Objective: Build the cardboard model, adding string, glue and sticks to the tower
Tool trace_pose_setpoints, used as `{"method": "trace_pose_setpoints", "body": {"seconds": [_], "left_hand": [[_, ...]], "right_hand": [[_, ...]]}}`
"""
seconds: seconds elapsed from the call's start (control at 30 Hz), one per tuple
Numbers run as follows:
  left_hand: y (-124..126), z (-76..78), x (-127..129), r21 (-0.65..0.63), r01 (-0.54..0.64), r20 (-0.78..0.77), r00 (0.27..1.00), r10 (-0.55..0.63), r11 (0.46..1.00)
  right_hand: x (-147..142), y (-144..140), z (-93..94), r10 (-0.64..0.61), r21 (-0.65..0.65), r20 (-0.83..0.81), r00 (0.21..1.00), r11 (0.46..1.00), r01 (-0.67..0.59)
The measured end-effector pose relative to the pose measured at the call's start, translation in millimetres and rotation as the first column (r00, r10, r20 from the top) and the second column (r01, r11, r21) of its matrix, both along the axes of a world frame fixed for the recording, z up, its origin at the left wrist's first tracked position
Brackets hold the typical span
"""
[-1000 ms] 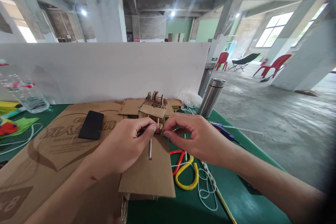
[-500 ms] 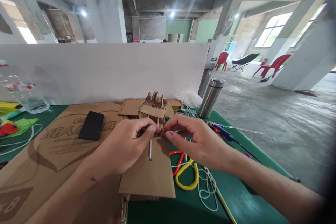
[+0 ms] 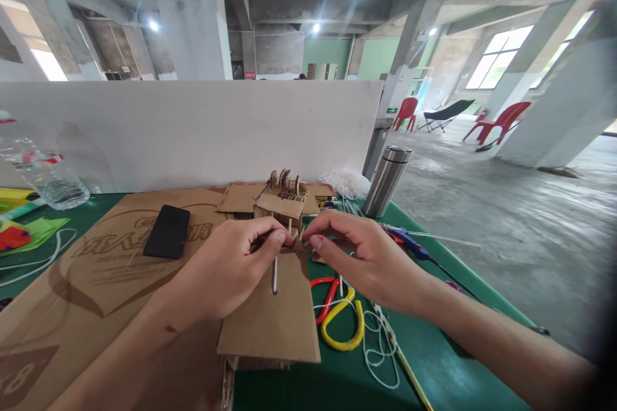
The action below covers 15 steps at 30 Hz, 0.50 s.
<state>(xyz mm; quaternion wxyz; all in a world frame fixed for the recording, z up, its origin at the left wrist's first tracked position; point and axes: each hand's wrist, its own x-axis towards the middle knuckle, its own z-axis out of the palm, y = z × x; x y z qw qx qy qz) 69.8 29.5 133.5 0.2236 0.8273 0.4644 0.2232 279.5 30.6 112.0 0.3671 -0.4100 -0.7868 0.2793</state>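
Head view: on the green tabletop [image 3: 299, 385], a clear plastic bottle [image 3: 45, 180] lies far left holding a little water; a steel flask [image 3: 386, 181] stands closed on the right. The left hand [image 3: 226, 270] has its grip pinched nearly closed on a thin white stick [image 3: 274, 274] over a cardboard piece [image 3: 272, 318]. The right hand [image 3: 361, 257], fingers curled and loosely parted, touches the cardboard model [image 3: 283, 202] just behind.

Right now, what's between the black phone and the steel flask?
Head view: the small cardboard model on a cardboard sheet sits between the phone and flask.
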Motion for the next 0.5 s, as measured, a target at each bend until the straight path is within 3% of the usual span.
{"method": "trace_pose_setpoints", "body": {"seconds": [0.33, 0.5], "left_hand": [[2.7, -1.4, 0.8, 0.012, -0.012, 0.017, 1.000, 0.012, 1.000], [1.3, -0.4, 2.6, 0.017, -0.028, -0.011, 1.000, 0.028, 0.999]], "right_hand": [[10.2, -5.2, -10.0, -0.017, -0.015, -0.002, 1.000, 1.000, 0.017], [10.2, -16.3, -20.4, 0.037, -0.077, -0.028, 0.999, 0.996, -0.039]]}}
